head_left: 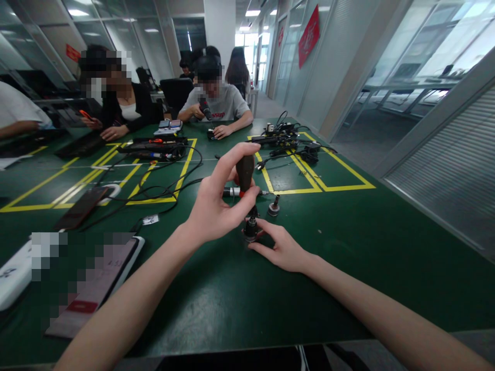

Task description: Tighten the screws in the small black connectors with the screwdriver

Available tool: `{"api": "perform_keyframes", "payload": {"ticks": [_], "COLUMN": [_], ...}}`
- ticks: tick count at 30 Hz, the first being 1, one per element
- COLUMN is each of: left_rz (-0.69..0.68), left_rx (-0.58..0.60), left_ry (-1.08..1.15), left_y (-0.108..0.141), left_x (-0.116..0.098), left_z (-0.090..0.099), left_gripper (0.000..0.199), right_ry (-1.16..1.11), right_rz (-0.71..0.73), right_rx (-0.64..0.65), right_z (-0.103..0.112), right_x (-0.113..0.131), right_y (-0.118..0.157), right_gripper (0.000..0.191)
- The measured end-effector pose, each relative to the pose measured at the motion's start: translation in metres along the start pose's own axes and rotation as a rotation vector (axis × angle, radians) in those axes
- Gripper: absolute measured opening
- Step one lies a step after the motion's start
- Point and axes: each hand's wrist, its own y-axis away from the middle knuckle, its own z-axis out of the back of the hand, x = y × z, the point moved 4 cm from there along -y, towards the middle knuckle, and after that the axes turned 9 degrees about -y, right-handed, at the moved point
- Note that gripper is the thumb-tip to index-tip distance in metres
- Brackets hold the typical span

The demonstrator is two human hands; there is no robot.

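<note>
My left hand (212, 206) is closed around the dark handle of a screwdriver (245, 172), held upright with its lower end over a small black cylindrical part (251, 228). Thumb and fingers of my right hand (281, 248) pinch that part near its round metallic base, on the green table. Whether the screwdriver's tip touches the part I cannot tell. A similar small part with a metallic base (274, 207) stands just beyond my right hand. Behind my left hand lies a slim white, red and black tool (234, 192), partly hidden by the fingers.
Across the green table (348, 242), a person in a grey shirt (232, 100) holds a power drill (204, 108). Black cables and adapters (286, 139) lie on yellow-taped areas. Phones (96, 288) lie at the left, and a black tray (154, 148) of tools sits farther back.
</note>
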Motion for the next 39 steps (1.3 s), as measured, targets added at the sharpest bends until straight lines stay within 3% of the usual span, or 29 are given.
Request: {"api": "perform_keyframes", "payload": {"ticks": [6, 11, 32, 39], "left_rz": [-0.058, -0.044, -0.156, -0.138], "left_rx": [0.074, 0.109, 0.029, 0.010], "left_ry": [0.123, 0.061, -0.025, -0.048], "left_y": [-0.0006, -0.0020, 0.0001, 0.0011], "left_x": [-0.0010, 0.0012, 0.0005, -0.0002], "left_z": [0.0010, 0.0042, 0.0046, 0.0050], "left_gripper": [0.068, 0.070, 0.075, 0.074], "right_ry": [-0.020, -0.016, 0.008, 0.008], "right_rz": [0.005, -0.021, -0.016, -0.013], "right_rx": [0.001, 0.011, 0.021, 0.015], "right_z": [0.0003, 0.0011, 0.0023, 0.0020], "right_x": [-0.0006, -0.0009, -0.0010, -0.0014], "right_y": [-0.0003, -0.0001, 0.0012, 0.0020], "right_gripper": [0.053, 0.054, 0.051, 0.049]}}
